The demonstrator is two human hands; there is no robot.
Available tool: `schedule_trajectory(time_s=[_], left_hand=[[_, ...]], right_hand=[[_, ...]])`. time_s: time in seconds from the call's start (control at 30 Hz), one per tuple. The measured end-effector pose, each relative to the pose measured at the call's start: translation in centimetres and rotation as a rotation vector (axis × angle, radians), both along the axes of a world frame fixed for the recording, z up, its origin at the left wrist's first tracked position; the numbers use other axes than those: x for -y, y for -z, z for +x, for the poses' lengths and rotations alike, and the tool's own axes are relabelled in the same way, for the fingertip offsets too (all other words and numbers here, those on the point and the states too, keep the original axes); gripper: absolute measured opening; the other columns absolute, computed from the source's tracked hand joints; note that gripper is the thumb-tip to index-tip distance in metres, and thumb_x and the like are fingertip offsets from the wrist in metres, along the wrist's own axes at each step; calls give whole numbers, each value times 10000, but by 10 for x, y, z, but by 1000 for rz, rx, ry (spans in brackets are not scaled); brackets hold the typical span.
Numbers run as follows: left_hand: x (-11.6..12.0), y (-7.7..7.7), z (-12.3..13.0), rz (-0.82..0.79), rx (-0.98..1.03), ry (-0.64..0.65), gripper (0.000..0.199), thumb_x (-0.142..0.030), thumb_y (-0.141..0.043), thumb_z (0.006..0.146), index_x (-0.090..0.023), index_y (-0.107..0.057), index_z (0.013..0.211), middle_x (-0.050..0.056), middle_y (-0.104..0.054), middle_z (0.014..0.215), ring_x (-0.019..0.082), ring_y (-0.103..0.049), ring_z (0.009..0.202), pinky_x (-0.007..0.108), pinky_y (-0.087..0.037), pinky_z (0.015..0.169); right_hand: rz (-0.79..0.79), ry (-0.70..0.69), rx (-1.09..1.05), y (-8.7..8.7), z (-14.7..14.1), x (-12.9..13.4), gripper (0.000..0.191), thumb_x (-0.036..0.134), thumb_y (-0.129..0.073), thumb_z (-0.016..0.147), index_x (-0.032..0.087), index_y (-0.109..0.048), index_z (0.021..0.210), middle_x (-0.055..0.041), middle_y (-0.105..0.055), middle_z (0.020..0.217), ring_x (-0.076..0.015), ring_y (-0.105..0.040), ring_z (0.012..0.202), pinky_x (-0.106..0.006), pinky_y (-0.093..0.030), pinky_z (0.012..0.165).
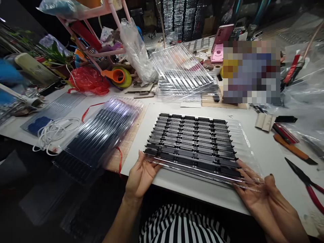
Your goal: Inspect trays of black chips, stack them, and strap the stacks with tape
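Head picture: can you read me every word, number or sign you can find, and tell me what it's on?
I can't read any word, brand or number for certain.
White tabletop: a tiny dark mark just beyond the clear tray; too small to read.
Black parts in the tray: no writing I can make out.
Pink phone: no readable name.
Blocky blurred patch: nothing there can be read.

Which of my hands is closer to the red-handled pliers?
Right. Your right hand is left of the pliers; your left hand is farther left, at the other end of the tray.
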State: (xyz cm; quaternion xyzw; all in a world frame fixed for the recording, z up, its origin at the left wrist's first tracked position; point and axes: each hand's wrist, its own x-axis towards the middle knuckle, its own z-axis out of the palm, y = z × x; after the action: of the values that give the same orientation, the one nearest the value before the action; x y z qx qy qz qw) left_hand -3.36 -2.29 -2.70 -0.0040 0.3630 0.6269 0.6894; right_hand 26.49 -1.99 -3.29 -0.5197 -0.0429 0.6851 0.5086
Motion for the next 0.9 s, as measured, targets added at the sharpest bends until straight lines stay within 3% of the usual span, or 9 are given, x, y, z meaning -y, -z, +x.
schedule_trajectory(time_s=[0.37, 0.57, 0.77, 0.9], left_hand=[[-1, -1, 1, 45, -15, 15, 428, -304, -259, 973, -194, -656, 1089, 91, -689, 1076, 222, -622, 1043, 439, -476, 932], [-1, -1, 1, 54, 5, 14, 427, -285, -238, 973, -244, -620, 1159, 80, -655, 1160, 230, -597, 1091, 457, -469, 944], [-3, 1, -2, 21, -22, 7, 450, -257, -205, 968, -284, -603, 1178, 73, -677, 1114, 228, -634, 1024, 461, -513, 878], [-2, 5, -8, -36, -42, 14, 449, -271, -211, 965, -282, -616, 1159, 71, -670, 1132, 226, -630, 1034, 446, -515, 885]], right_hand=[[72, -30, -73, 0, 1, -1, 405, 480, -458, 886, 240, -617, 1171, -61, -483, 1378, -258, -435, 1267, -428, -472, 974], [133, -46, -187, 1, 1, -1, 413, 469, -419, 913, 219, -610, 1181, -73, -584, 1267, -223, -496, 1209, -416, -446, 1001], [191, -73, -244, -1, 2, -2, 410, 441, -370, 945, 198, -613, 1170, -66, -641, 1162, -164, -583, 1071, -349, -464, 969], [217, -99, -209, -2, 2, -4, 405, 446, -368, 945, 204, -617, 1154, -70, -629, 1179, -178, -571, 1094, -390, -437, 995]])
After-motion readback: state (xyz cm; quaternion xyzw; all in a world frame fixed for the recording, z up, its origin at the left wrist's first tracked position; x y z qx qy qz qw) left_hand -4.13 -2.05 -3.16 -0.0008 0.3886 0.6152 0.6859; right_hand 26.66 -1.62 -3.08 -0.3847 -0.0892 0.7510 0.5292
